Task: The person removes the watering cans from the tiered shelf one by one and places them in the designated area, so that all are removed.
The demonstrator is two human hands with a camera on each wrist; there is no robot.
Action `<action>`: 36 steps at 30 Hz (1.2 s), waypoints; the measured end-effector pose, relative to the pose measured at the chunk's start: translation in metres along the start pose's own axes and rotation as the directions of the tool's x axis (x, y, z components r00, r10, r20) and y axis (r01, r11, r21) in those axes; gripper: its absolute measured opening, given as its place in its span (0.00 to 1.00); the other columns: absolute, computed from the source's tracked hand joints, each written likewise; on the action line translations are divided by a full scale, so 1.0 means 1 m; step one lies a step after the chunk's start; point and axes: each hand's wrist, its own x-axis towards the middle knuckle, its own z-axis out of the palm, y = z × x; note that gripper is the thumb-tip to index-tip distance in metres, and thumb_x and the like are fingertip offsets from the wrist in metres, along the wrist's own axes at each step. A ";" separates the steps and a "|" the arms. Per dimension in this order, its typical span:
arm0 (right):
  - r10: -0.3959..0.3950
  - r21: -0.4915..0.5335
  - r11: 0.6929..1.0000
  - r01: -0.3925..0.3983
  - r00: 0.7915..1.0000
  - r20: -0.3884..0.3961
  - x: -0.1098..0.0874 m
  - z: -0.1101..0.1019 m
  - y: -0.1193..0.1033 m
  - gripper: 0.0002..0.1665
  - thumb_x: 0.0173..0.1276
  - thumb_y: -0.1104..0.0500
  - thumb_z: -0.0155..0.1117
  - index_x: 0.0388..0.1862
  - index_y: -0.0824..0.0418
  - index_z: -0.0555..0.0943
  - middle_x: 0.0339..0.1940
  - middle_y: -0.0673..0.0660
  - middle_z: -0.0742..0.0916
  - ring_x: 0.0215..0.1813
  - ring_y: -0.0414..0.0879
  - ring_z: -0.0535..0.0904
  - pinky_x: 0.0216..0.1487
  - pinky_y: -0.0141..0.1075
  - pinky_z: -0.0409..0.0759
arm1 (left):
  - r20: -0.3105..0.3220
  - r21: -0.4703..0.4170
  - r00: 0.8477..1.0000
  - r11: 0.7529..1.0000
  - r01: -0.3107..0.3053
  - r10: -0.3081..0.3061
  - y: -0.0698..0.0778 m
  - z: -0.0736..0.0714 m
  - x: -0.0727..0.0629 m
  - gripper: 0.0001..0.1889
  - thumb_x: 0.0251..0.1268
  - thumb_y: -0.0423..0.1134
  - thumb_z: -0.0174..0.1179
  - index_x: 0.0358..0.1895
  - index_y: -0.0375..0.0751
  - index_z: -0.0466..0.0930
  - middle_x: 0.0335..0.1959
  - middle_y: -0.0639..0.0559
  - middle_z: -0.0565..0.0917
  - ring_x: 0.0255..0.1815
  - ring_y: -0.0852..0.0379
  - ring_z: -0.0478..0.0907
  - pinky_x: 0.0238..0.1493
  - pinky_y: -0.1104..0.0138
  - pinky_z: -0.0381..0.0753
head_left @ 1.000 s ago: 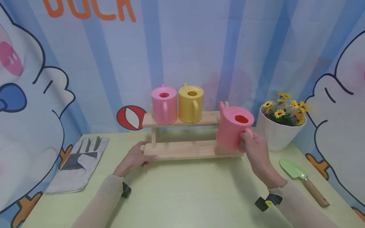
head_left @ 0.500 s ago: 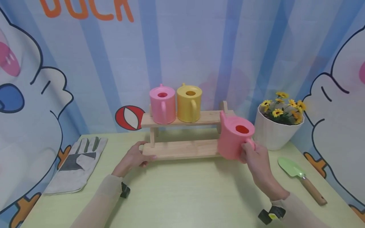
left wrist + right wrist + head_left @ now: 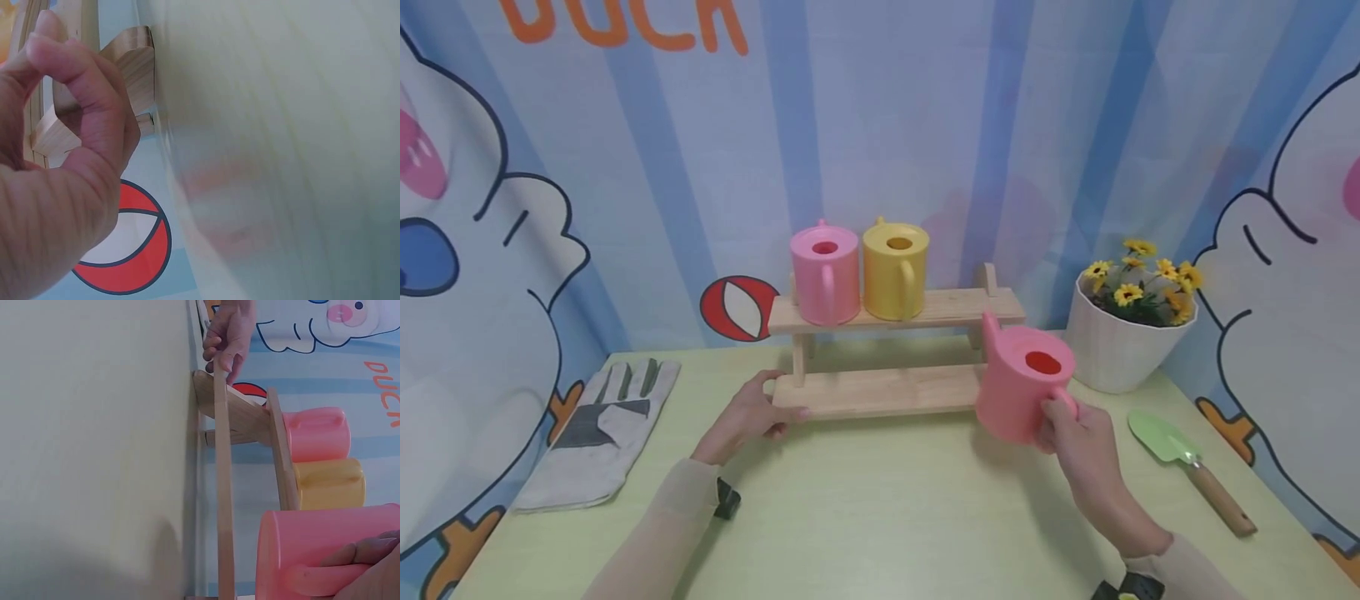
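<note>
At the wooden stand's (image 3: pixel 891 392) left end, the left hand (image 3: pixel 752 415) grips the lower board. A pink watering can (image 3: pixel 825 279) and a yellow watering can (image 3: pixel 886 279) already sit on the upper tier (image 3: pixel 962 303); to their right, the right hand's (image 3: pixel 1086 454) curled fingers hold the coral watering can (image 3: pixel 1015 400) aloft, not yet set down.

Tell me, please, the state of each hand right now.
Left hand: gripping the left end of the lower wooden shelf.
Right hand: holding a pink watering can by its handle.
</note>
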 end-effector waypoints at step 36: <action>0.152 -0.056 0.987 -0.150 0.988 0.023 -0.019 -0.007 0.050 0.25 0.85 0.56 0.49 0.21 0.56 0.70 0.18 0.49 0.73 0.28 0.44 0.69 0.31 0.34 0.67 | -0.011 0.022 1.000 1.000 0.016 -0.016 0.003 0.001 -0.001 0.51 0.68 0.45 0.78 0.85 0.38 0.53 0.35 0.47 0.83 0.27 0.57 0.77 0.34 0.67 0.77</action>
